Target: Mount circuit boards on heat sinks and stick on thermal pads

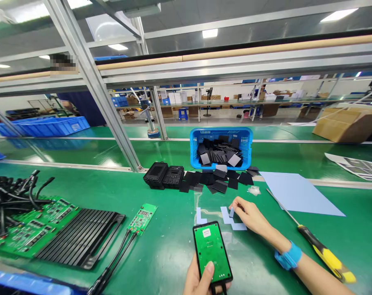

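Observation:
My left hand [198,276], at the bottom, is closed round a black plastic case with a green circuit board [208,250] in it, thumb on the board. A cable leaves the case's lower end. My right hand [245,213] pinches a small pale blue strip [231,212] between thumb and fingertips, just above the bench. Beside those fingertips lie pale blue L-shaped pieces [224,214], with another such piece [199,216] farther left. Right of my right wrist, which wears a blue band [288,255], lies a screwdriver with a yellow and black handle [327,254].
A blue basket [192,147] of thin black plates stands behind, with loose black plates [219,186] before it. Two black case shells [156,175] sit left of these. A pale blue sheet [299,192] lies right. Circuit boards [142,219], cables and a black ribbed rack [81,237] occupy the left.

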{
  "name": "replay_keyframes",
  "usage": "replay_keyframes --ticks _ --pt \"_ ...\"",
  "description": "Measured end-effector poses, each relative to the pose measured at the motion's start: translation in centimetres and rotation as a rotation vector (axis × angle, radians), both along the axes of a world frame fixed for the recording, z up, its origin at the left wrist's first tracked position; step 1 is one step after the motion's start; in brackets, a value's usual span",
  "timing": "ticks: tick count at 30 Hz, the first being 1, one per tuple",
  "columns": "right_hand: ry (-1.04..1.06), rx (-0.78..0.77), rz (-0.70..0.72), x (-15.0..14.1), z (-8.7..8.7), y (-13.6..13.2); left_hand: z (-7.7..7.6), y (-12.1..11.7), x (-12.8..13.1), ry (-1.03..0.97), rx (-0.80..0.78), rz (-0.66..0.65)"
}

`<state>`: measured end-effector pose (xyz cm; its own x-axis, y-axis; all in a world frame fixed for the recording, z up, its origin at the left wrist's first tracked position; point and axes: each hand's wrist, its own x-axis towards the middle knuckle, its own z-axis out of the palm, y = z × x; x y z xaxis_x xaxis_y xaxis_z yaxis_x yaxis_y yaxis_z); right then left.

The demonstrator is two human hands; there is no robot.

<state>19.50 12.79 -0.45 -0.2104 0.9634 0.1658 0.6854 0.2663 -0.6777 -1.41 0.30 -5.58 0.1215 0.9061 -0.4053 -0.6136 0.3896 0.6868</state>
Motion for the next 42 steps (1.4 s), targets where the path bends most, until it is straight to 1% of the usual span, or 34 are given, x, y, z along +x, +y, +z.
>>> replay_keyframes --ticks 3,6,9,12,15,22,27,31,36,42 --pt "0.103 -0.024 0.071 -0.4 1.6 -2.1 0.2 -0.3 0.5 0.065 0.047 -0.016" --pt "0.202 -0.097 0.204 -1.0 2.8 -4.8 -0.1 -0.5 0.7 0.108 0.057 -0.003" --pt "0.219 -0.141 0.327 -1.7 2.8 -7.1 -0.5 -0.5 0.7 0.096 0.057 0.01" --pt "0.183 -0.149 0.363 -2.2 2.0 -8.3 -0.5 -0.5 0.6 0.081 0.061 0.011" --pt "0.142 -0.136 0.351 -2.5 1.4 -8.4 -0.3 -0.6 0.6 0.09 0.071 0.002" --pt "0.115 -0.136 0.313 -2.6 1.9 -8.0 0.5 -0.7 0.8 0.103 0.065 0.019" --pt "0.113 -0.127 0.307 -2.7 1.4 -8.0 1.0 -0.8 0.7 0.13 0.065 0.006" --pt "0.101 -0.11 0.299 -2.7 1.1 -7.8 1.0 -0.8 0.6 0.134 0.057 0.009" --pt "0.095 -0.118 0.299 -2.7 1.3 -7.9 0.8 -0.8 0.7 0.14 0.06 0.004" --pt "0.094 -0.093 0.307 -2.6 1.2 -8.0 1.0 -0.8 0.6 0.139 0.074 -0.012"
